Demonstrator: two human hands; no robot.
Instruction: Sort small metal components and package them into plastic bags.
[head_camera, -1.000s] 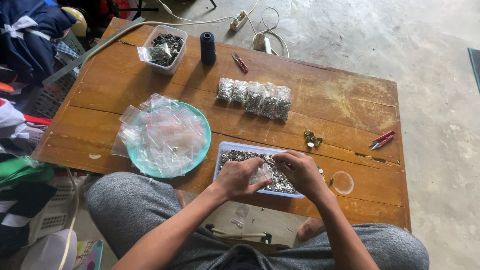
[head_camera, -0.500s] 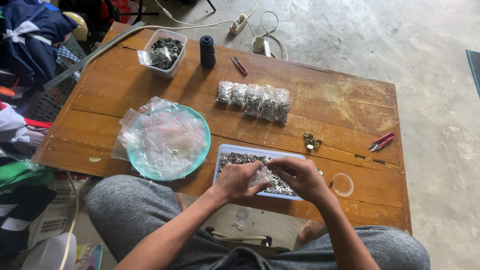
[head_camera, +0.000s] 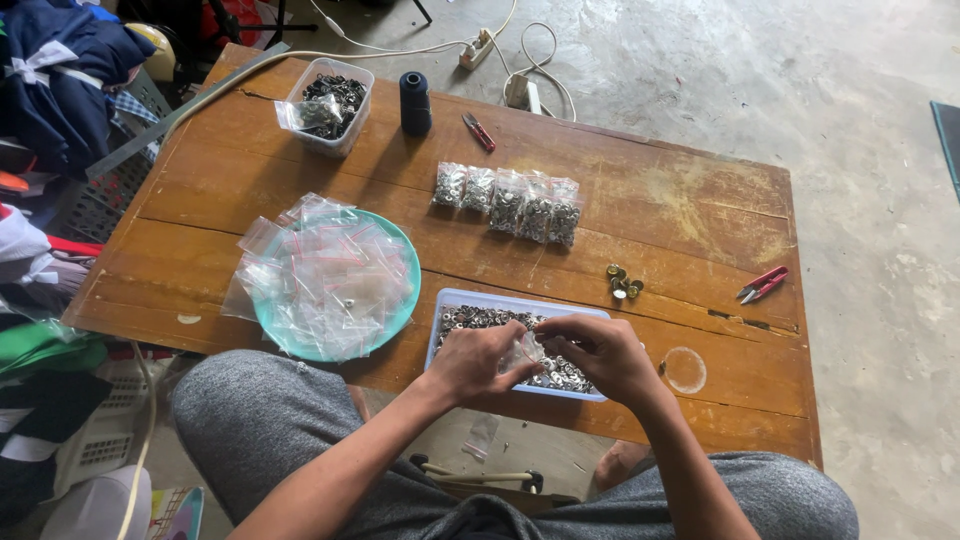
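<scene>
Wooden worktop (head_camera: 650, 200); teal plate (head_camera: 400, 310) piled with clear baggies at left. Blue tray (head_camera: 470, 300) of small metal rings at near edge. Left hand (head_camera: 478, 362) and right hand (head_camera: 603, 355) both pinch one small clear bag (head_camera: 524, 350) over the tray.

You look down on a low wooden table (head_camera: 650, 200), its planks scuffed and pale in patches, filling the middle of the frame. Around it, at the top and right, lies a bare grey concrete floor (head_camera: 860, 120) in soft, even daylight. A white power strip (head_camera: 478, 50) with trailing cables sits at the top centre. Piled clothes (head_camera: 50, 70) crowd the left edge.
</scene>
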